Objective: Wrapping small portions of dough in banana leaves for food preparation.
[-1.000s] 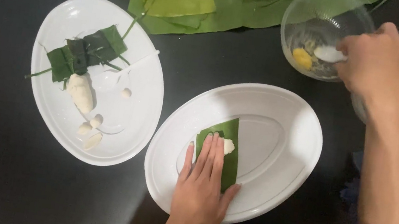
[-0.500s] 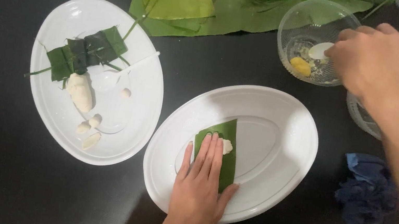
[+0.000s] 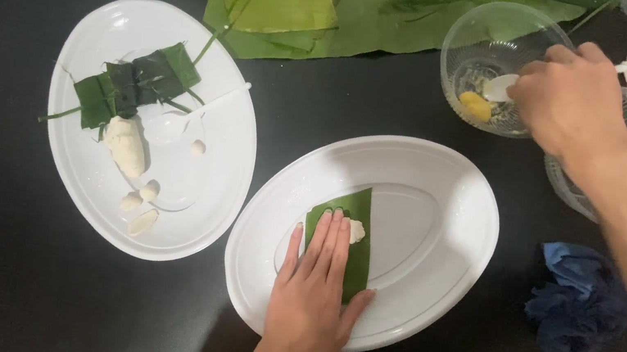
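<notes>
A folded green leaf strip [image 3: 344, 238] is pressed flat by the left hand [image 3: 310, 300]; a white spoon [image 3: 501, 86] is pinched by the right hand [image 3: 572, 97] in a clear bowl [image 3: 467, 37].

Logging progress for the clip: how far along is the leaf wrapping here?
Done: a tied leaf parcel lies on the far plate, dough pieces beside it. In hand: the left hand presses a leaf strip with dough onto the near plate; the right hand reaches into the clear bowl of yellow filling. Left: fill, fold, tie.

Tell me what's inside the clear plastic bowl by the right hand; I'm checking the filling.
The clear plastic bowl holds a yellow lump and a white spoon. The right hand covers the bowl's right side.
</notes>
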